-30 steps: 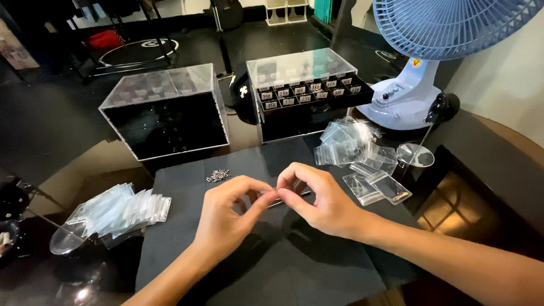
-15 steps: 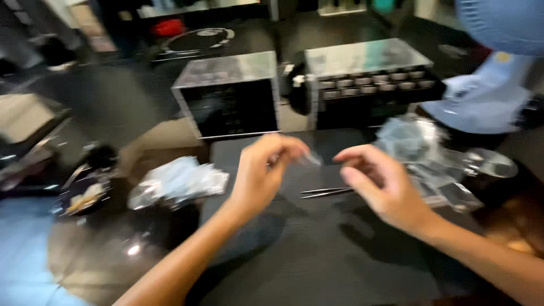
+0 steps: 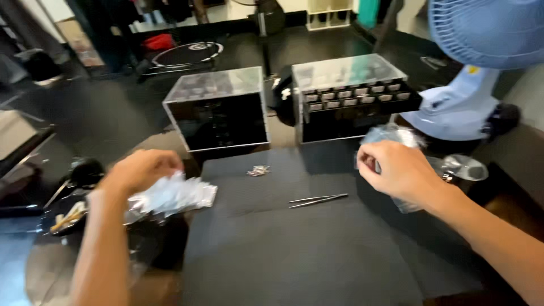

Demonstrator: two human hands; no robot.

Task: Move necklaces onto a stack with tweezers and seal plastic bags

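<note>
While left hand (image 3: 139, 170) grip closes on the clear plastic bag pile (image 3: 173, 195) at 9 o'clock, right hand (image 3: 396, 170) grip pinches clear bags (image 3: 391, 135) at 3; thin metal tweezers (image 3: 317, 200) lie between.

Daylight comes from the upper background, where the floor looks pale and washed out; the dark mat (image 3: 294, 249) stays dim and flat; glare sits on the lids of the clear boxes (image 3: 218, 85), on the plastic bags (image 3: 173, 195) and along the glossy table (image 3: 51, 272) at lower left; motion blur softens the left hand (image 3: 139, 170), the right hand (image 3: 396, 170) and the fan (image 3: 487, 34); the tweezers (image 3: 317, 199) read fairly sharp.
</note>
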